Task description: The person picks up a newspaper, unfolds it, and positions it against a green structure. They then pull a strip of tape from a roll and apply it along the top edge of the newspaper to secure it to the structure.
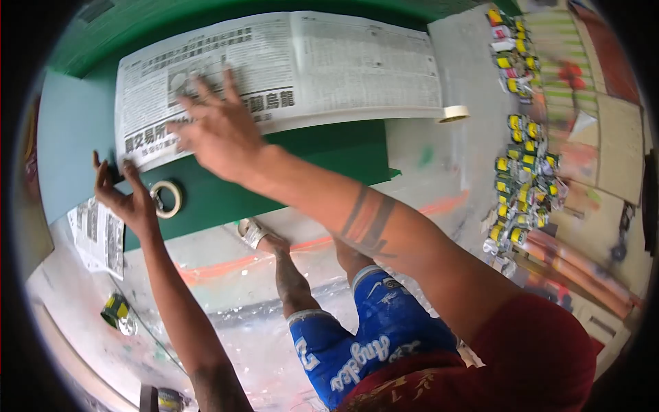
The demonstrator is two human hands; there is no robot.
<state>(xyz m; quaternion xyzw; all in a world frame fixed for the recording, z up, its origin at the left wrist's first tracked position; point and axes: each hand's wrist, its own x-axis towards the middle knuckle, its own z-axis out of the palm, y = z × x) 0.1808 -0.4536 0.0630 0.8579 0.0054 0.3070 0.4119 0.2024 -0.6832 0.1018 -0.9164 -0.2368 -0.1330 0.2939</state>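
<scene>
A wide newspaper sheet (364,65) lies over a green surface (329,154), with a pale strip along its lower edge. My right hand (223,134) rests on the left half of the sheet, its fingers spread over the print. Near the sheet's lower left corner is my left hand (127,196), fingers apart, with one fingertip at the paper's edge. Just right of that hand a roll of tape (166,199) lies on the green surface. Another tape roll (453,114) sits at the right end of the pale strip.
Many yellow and green cans (525,165) stand in rows at the right, beside cardboard (618,147) and long tubes (583,268). A folded newspaper (99,237) hangs at the lower left, above a single can (117,309). The floor (233,288) is paint-stained.
</scene>
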